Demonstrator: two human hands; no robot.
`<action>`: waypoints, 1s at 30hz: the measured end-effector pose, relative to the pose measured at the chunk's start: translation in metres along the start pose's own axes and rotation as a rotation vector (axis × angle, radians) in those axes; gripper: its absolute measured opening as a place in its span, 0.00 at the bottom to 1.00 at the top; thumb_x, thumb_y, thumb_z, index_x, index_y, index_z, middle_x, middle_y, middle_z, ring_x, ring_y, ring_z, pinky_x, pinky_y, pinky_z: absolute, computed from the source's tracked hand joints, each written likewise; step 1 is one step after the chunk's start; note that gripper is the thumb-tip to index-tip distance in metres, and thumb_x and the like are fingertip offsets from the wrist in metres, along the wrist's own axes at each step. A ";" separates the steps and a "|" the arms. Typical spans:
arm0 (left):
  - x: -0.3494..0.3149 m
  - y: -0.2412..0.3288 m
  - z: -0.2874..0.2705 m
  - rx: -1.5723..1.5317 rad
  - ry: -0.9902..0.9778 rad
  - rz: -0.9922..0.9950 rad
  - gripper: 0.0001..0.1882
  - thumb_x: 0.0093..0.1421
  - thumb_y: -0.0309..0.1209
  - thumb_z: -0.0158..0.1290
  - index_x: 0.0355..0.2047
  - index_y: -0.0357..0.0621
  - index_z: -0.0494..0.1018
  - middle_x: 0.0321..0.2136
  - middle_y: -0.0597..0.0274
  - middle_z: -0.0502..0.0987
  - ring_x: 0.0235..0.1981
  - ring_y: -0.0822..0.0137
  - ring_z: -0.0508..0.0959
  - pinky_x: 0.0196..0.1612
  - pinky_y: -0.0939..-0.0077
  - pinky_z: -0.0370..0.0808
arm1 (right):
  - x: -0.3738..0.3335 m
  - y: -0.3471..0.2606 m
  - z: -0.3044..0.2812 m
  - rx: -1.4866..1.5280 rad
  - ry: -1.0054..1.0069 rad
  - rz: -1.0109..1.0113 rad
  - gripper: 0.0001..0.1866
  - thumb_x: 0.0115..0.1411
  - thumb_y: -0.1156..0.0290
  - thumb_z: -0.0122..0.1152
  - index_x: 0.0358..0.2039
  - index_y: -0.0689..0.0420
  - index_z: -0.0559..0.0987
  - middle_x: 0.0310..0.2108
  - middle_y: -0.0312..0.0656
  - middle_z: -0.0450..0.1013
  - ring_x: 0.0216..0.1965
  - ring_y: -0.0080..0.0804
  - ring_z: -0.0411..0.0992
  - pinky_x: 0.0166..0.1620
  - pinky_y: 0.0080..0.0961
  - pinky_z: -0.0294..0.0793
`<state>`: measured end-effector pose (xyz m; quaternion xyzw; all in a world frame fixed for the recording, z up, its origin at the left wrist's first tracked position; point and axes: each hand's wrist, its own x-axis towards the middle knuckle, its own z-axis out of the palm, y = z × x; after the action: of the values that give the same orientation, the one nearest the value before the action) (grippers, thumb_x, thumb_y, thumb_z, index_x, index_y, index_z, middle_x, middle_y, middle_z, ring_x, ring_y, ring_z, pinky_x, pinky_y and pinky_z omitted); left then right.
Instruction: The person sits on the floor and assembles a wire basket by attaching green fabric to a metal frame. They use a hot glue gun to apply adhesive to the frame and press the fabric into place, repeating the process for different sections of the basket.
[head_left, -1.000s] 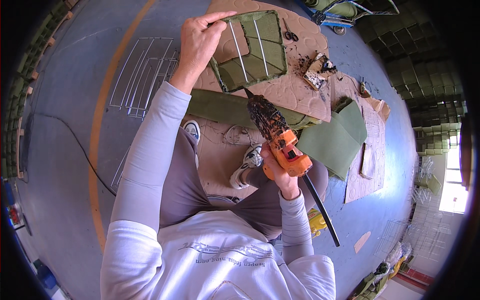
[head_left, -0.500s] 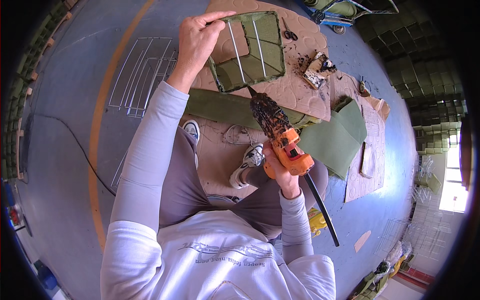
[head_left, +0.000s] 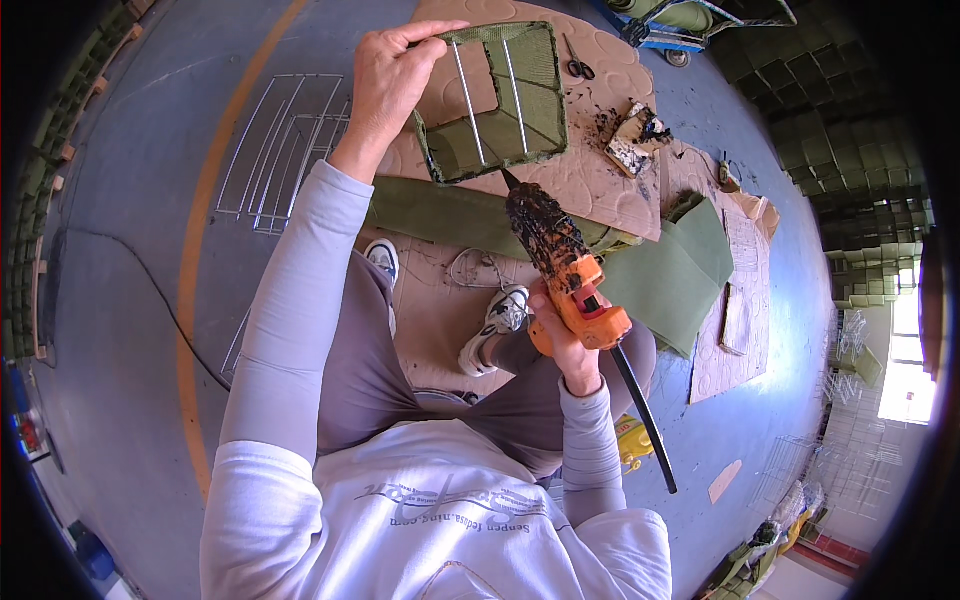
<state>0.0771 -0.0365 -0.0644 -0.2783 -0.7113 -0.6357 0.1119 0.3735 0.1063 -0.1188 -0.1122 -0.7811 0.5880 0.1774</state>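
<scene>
My left hand point(head_left: 392, 78) pinches the upper left corner of a box-shaped frame covered in green mesh fabric point(head_left: 528, 85). Two bare metal rods cross its open side, and dark glue marks its lower edge. In my right hand point(head_left: 562, 338) is an orange glue gun point(head_left: 590, 312), its front half caked with black residue. A black glue stick point(head_left: 645, 420) sticks out of its back end. The gun's dark nozzle points up at the frame's lower edge, very close to it; whether they touch I cannot tell.
Cardboard sheets point(head_left: 600, 80) lie on the blue floor, with scissors point(head_left: 580, 68) and a glue-smeared block point(head_left: 636, 140) on top. Green fabric point(head_left: 670, 270) spreads at the right. Wire frames point(head_left: 285, 150) rest at the left, near a black cable point(head_left: 150, 275). A blue cart point(head_left: 670, 35) stands far off.
The frame has shifted very slightly left in my left hand. The glue gun's nozzle has moved a little to the right along the frame's lower edge.
</scene>
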 end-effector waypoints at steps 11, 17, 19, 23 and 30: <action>0.001 0.004 -0.003 0.029 -0.021 -0.017 0.16 0.56 0.23 0.48 0.40 0.41 0.84 0.30 0.70 0.83 0.30 0.82 0.75 0.34 0.86 0.71 | -0.001 0.005 -0.002 -0.014 0.041 -0.015 0.06 0.57 0.76 0.65 0.35 0.61 0.78 0.30 0.33 0.75 0.31 0.20 0.71 0.37 0.20 0.71; 0.002 0.001 -0.002 -0.025 -0.016 0.018 0.16 0.57 0.23 0.48 0.40 0.40 0.83 0.31 0.67 0.83 0.33 0.80 0.77 0.37 0.85 0.73 | -0.002 0.013 -0.004 0.027 0.094 0.027 0.09 0.53 0.74 0.69 0.34 0.61 0.80 0.29 0.37 0.78 0.29 0.27 0.76 0.35 0.24 0.75; 0.003 0.001 -0.002 -0.044 -0.022 0.024 0.16 0.57 0.23 0.48 0.40 0.39 0.83 0.32 0.66 0.83 0.34 0.79 0.78 0.39 0.84 0.74 | -0.002 0.016 -0.004 0.032 0.096 0.002 0.09 0.53 0.75 0.69 0.35 0.61 0.80 0.29 0.37 0.78 0.30 0.27 0.76 0.36 0.24 0.75; 0.004 0.000 -0.003 -0.054 -0.029 0.034 0.16 0.57 0.22 0.48 0.40 0.37 0.83 0.33 0.64 0.83 0.35 0.77 0.79 0.42 0.83 0.75 | -0.002 0.023 -0.005 0.061 0.115 -0.007 0.09 0.54 0.76 0.68 0.35 0.61 0.80 0.30 0.37 0.78 0.31 0.26 0.75 0.37 0.24 0.74; 0.005 0.001 -0.006 -0.079 -0.037 -0.021 0.16 0.56 0.22 0.48 0.40 0.37 0.83 0.33 0.63 0.83 0.35 0.77 0.79 0.41 0.83 0.75 | -0.001 0.026 -0.009 0.055 0.078 -0.016 0.06 0.59 0.76 0.62 0.37 0.60 0.75 0.30 0.35 0.73 0.32 0.23 0.70 0.38 0.22 0.70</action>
<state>0.0727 -0.0409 -0.0600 -0.2867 -0.6904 -0.6593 0.0806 0.3773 0.1212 -0.1416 -0.1241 -0.7580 0.6029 0.2156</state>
